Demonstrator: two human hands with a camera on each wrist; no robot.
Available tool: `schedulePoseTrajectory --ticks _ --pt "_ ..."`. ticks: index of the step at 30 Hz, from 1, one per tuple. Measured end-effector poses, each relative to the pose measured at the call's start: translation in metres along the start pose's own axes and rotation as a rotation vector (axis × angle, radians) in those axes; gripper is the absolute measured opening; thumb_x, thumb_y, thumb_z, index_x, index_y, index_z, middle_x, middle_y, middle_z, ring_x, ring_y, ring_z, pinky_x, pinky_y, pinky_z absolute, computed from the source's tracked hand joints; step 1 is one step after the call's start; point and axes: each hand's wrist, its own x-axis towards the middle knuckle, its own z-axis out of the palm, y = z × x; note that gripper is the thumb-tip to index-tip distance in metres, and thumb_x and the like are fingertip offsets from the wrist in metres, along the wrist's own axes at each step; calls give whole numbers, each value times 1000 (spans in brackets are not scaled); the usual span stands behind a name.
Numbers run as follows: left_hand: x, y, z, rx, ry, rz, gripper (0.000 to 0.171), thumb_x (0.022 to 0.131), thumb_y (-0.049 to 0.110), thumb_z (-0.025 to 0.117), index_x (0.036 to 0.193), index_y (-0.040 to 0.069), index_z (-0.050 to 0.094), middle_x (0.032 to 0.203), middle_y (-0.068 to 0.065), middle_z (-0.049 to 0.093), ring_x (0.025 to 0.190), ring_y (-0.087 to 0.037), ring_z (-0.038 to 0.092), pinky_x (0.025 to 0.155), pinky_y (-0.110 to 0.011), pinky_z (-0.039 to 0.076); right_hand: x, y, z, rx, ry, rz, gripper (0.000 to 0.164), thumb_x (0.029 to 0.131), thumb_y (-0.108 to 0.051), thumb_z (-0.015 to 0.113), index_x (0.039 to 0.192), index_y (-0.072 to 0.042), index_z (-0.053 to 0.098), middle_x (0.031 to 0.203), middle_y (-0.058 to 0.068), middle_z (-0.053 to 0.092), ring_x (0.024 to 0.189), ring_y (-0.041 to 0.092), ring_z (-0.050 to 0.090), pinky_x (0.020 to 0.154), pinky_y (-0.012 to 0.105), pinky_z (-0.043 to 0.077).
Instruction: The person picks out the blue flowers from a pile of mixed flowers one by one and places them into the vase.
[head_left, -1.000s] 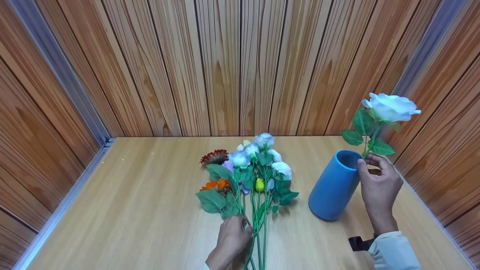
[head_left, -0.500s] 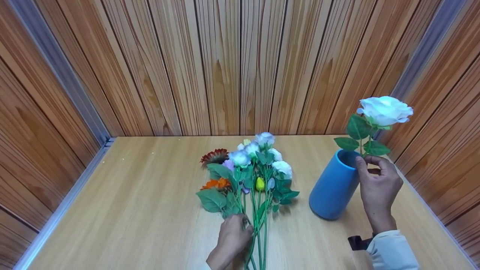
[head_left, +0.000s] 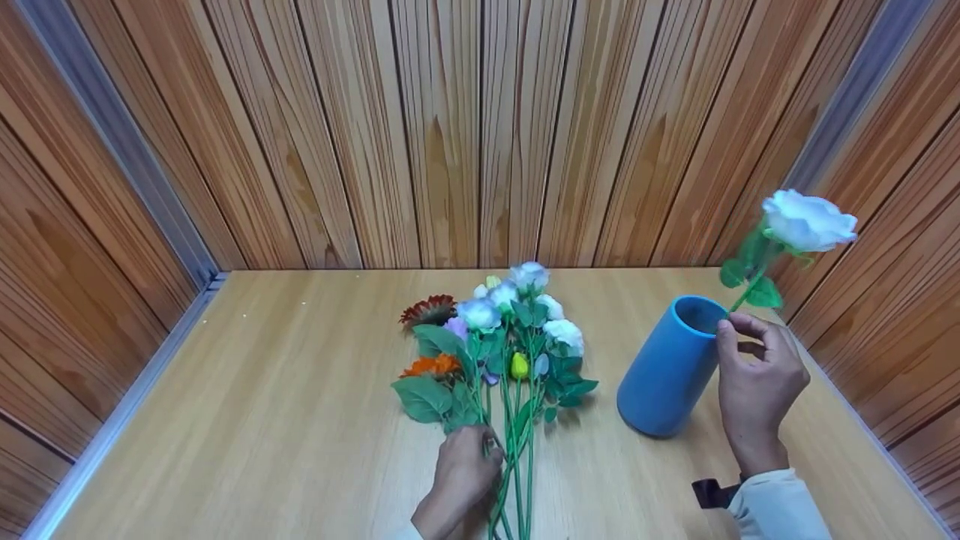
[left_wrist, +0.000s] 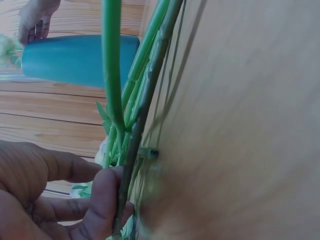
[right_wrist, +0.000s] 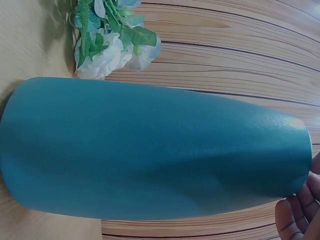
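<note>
My right hand point(head_left: 761, 379) pinches the stem of a white rose point(head_left: 810, 220) right at the rim of a blue vase point(head_left: 667, 367). The rose leans up and to the right, its bloom and leaves above the hand. In the right wrist view the vase point(right_wrist: 155, 150) fills the middle, with fingertips at its mouth; the rose is out of that view. My left hand point(head_left: 466, 465) grips stems at the left side of a bunch of artificial flowers point(head_left: 517, 337) lying on the table. Close up, its thumb and fingers point(left_wrist: 102, 200) close around a dark green stem point(left_wrist: 145, 112).
The wooden table point(head_left: 262, 420) has plank-patterned walls point(head_left: 442, 135) at the back and both sides. In the bunch lie an orange flower point(head_left: 433, 366), a dark red flower point(head_left: 429, 311) and a yellow bud point(head_left: 520, 366), left of the vase.
The rose shifted slightly left and over the vase mouth, then tilted out to the right. My right hand keeps its pinch near the rim. The left hand stays on the stems.
</note>
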Motion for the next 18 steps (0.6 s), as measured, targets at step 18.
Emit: schedulePoseTrajectory --ticks 18 --pt "-4 1 0 17 91 50 12 75 1 61 85 4 67 69 0 58 58 -12 51 48 -27 40 -15 -26 4 93 -13 -122 23 78 -13 68 99 -3 67 93 4 64 82 6 56 74 14 45"
